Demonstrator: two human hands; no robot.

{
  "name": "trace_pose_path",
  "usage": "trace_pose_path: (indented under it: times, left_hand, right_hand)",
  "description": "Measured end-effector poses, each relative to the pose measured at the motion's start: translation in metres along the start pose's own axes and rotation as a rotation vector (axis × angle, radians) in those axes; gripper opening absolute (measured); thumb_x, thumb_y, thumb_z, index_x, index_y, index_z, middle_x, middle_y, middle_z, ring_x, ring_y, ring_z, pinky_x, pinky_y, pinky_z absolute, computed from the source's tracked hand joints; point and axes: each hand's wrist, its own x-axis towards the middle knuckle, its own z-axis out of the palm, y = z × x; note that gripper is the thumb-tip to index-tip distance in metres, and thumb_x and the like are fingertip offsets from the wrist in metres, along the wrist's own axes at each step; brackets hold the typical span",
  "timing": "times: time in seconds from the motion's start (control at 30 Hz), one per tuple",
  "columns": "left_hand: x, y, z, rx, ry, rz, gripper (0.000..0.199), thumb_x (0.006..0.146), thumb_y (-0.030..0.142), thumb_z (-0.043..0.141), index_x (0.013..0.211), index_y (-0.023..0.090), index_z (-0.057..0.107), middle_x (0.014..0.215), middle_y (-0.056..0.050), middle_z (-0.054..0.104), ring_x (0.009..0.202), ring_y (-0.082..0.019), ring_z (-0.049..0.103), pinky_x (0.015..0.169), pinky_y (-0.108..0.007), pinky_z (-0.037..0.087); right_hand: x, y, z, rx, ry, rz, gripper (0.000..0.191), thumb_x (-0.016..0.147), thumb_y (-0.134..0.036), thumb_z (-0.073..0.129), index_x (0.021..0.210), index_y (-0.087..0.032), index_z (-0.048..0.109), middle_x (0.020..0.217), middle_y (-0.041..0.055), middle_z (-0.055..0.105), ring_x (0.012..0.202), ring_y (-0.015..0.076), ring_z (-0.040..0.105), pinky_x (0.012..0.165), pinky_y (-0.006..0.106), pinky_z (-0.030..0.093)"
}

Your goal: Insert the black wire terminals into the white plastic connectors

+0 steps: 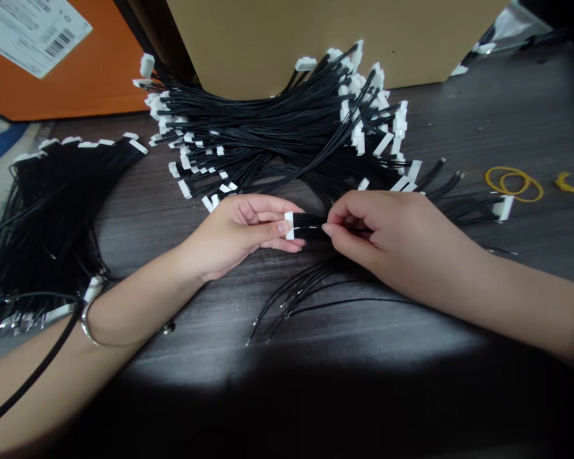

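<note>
Between the thumb and fingers of my left hand is a white plastic connector, with black wires running out of it to the right. My right hand pinches a thin black wire whose bare metal end points left at the connector. I cannot tell whether that tip touches the connector. Beneath my right hand, several loose black wires with metal tips fan out over the table. A large pile of black wire harnesses with white connectors lies just beyond both hands.
Another bundle of black wires with white connectors lies at the left. Behind stand a brown cardboard box and an orange box with a label. Yellow rubber bands lie at the right on the dark wood-grain table.
</note>
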Motion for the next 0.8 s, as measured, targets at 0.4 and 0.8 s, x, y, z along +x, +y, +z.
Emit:
trace_pose_path:
  times: [0.4, 0.8]
  left_hand:
    - [0.001, -0.001, 0.0, -0.017, -0.022, 0.012, 0.018, 0.078, 0.011, 0.072, 0.096, 0.011, 0.072, 0.082, -0.005, 0.075, 0.076, -0.017, 0.073, 0.072, -0.024, 0.062]
    - [0.0, -0.004, 0.0, 0.031, -0.052, 0.056, 0.016, 0.079, 0.011, 0.071, 0.095, 0.011, 0.073, 0.08, -0.005, 0.074, 0.074, -0.016, 0.072, 0.07, -0.025, 0.062]
  right_hand:
    - [0.0, -0.001, 0.002, 0.032, -0.038, 0.008, 0.014, 0.086, -0.021, 0.054, 0.074, -0.018, 0.06, 0.063, -0.0017, 0.061, 0.053, 0.0087, 0.051, 0.052, 0.023, 0.034]
    - [0.008, -0.003, 0.009, 0.093, -0.092, -0.001, 0.014, 0.086, -0.021, 0.055, 0.078, -0.016, 0.065, 0.068, -0.0021, 0.063, 0.06, 0.0087, 0.054, 0.057, 0.023, 0.037]
